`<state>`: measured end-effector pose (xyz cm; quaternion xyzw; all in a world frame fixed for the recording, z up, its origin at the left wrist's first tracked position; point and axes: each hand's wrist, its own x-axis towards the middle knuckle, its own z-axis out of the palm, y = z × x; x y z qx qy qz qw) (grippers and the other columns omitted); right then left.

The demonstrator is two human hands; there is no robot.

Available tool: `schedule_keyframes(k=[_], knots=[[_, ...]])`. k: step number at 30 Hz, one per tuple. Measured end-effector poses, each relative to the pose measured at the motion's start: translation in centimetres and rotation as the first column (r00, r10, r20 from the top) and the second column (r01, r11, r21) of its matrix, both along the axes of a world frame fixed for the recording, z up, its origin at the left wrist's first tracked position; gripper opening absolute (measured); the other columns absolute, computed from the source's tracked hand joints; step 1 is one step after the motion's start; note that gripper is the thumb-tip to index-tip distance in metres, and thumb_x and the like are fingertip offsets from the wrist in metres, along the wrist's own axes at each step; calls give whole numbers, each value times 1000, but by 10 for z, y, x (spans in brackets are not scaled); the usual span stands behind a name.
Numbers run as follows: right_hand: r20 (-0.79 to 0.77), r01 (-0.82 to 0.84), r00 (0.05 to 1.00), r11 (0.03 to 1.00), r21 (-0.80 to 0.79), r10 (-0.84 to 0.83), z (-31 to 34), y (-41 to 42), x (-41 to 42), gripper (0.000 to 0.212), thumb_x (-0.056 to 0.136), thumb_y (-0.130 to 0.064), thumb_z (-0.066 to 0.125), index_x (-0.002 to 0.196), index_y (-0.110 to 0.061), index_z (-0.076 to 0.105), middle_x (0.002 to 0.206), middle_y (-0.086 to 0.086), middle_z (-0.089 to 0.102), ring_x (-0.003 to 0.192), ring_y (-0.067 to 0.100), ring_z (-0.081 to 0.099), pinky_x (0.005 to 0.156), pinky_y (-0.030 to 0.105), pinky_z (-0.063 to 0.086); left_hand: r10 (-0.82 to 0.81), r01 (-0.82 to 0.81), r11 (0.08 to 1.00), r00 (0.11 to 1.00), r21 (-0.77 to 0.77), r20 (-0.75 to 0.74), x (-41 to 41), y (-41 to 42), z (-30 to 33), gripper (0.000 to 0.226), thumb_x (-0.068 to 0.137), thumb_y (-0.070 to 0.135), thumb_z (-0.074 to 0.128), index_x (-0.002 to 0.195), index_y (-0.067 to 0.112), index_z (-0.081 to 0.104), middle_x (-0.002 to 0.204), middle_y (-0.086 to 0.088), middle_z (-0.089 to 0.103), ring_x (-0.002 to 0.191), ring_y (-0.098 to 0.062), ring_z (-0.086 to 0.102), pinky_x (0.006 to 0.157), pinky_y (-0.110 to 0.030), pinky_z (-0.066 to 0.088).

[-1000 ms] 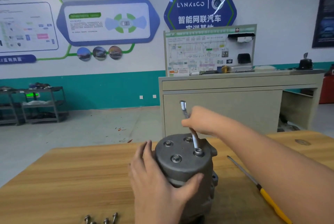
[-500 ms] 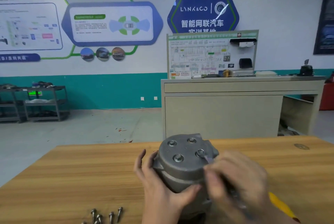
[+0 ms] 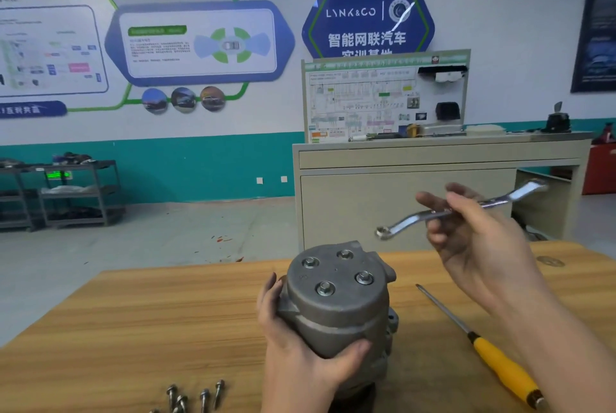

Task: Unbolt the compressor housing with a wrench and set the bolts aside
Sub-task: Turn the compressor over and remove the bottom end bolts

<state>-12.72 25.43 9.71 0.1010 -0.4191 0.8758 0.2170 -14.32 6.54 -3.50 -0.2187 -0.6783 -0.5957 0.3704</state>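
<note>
Gripping the housing (image 3: 336, 306), left fingers (image 3: 266, 299) curl; right fingers (image 3: 436, 209) pinch wrench (image 3: 460, 209) above.

Screwdriver (image 3: 480, 339) right of compressor housing (image 3: 340, 306)

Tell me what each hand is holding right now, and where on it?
The right hand pinches the wrench around mid-shaft, lifted clear of the bolts. The left hand grips the compressor housing round its side, thumb in front.
</note>
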Motion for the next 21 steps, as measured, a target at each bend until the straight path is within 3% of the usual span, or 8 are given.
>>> schedule_keyframes(k=[2, 5, 8, 10, 14, 17, 19, 21], knots=[[-112, 154, 984, 983, 104, -142, -14, -7, 10, 11, 96, -6, 51, 95, -17, 51, 72, 17, 71, 46, 21, 60, 42, 24, 48, 51, -51, 999, 999, -1, -11, 3, 6, -1, 111, 41, 73, 76, 130, 33, 22, 150, -18, 26, 133, 10, 32, 99, 0, 26], [-213, 383, 911, 915, 128, -352, -35, -23, 21, 15, 77, -28, 72, 75, -22, 59, 64, 13, 68, 44, 23, 62, 43, 26, 51, 157, -158, 987, 986, -20, -57, 9, 15, -3, 106, 42, 62, 75, 130, 28, 28, 148, -21, 31, 129, 14, 34, 98, 0, 28], [-238, 487, 865, 855, 181, -442, -45, -32, 24, 29, 71, -50, 75, 67, -23, 65, 63, 9, 69, 46, 22, 65, 48, 26, 53, 205, -207, 978, 975, -10, -86, 13, 19, -1, 104, 43, 60, 73, 128, 21, 30, 145, -25, 34, 127, -2, 38, 100, -13, 34], [-240, 503, 857, 841, 197, -456, -47, -37, 24, 37, 70, -59, 74, 68, -22, 66, 63, 8, 70, 47, 22, 66, 48, 27, 55, 209, -210, 978, 973, 1, -96, 14, 19, -1, 104, 42, 60, 73, 128, 21, 29, 144, -25, 34, 126, -9, 41, 100, -14, 34], [-237, 561, 825, 792, 241, -513, -51, -50, 24, 34, 79, -48, 69, 66, -17, 63, 64, 6, 70, 48, 21, 68, 47, 34, 56, 207, -207, 978, 975, 8, -87, 15, 21, 1, 103, 43, 61, 72, 129, 24, 30, 145, -24, 35, 125, -23, 46, 99, -4, 29], [-260, 614, 788, 744, 263, -559, -52, -58, 26, 29, 85, -39, 65, 63, -21, 61, 63, 2, 71, 47, 19, 67, 47, 31, 55, 206, -209, 978, 973, -14, -101, 14, 19, 0, 103, 47, 60, 72, 131, 19, 30, 142, -27, 36, 127, -12, 40, 103, -4, 27], [-284, 648, 762, 697, 309, -582, -53, -67, 30, 33, 88, -44, 64, 62, -23, 59, 62, -2, 70, 47, 15, 67, 47, 27, 54, 205, -208, 978, 974, -22, -93, 12, 18, -1, 104, 48, 60, 73, 133, 19, 29, 143, -26, 36, 128, -12, 41, 104, -11, 31], [-312, 714, 698, 594, 370, -645, -58, -78, 32, 39, 87, -52, 59, 60, -24, 54, 59, -5, 67, 49, 7, 64, 50, 24, 51, 234, -236, 971, 970, -27, -65, 11, 18, -4, 107, 46, 60, 75, 134, 21, 28, 144, -23, 37, 128, -23, 48, 102, -29, 41]])
